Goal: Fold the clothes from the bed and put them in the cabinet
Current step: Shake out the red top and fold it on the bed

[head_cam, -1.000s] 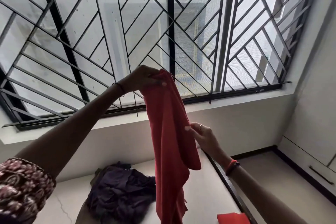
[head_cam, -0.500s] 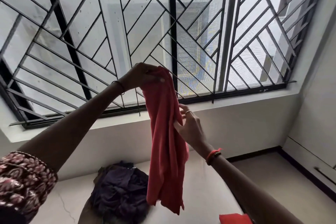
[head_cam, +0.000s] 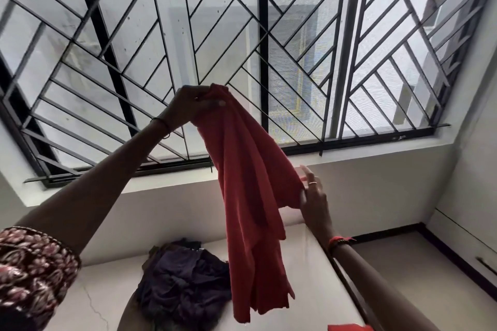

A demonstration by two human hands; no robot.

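A red cloth (head_cam: 250,196) hangs in the air in front of the barred window. My left hand (head_cam: 192,106) is raised high and grips its bunched top end. Lower and to the right, my right hand (head_cam: 313,195) pinches the cloth's right edge and holds it out sideways, other fingers spread. The cloth's lower end dangles over the white bed (head_cam: 309,290). On that bed lies a crumpled pile of dark purple clothes (head_cam: 183,285). A folded red piece (head_cam: 349,327) shows at the bottom edge.
A large window with a black metal grille (head_cam: 258,48) fills the upper view, with a white sill below it. The bed's dark edge runs along the right. A cabinet or drawer front with a dark handle (head_cam: 485,266) stands at the far right beside the floor.
My left hand has stayed raised with the cloth's top. My right hand has moved right and down, drawing the cloth's right edge outward so the fabric spreads wider.
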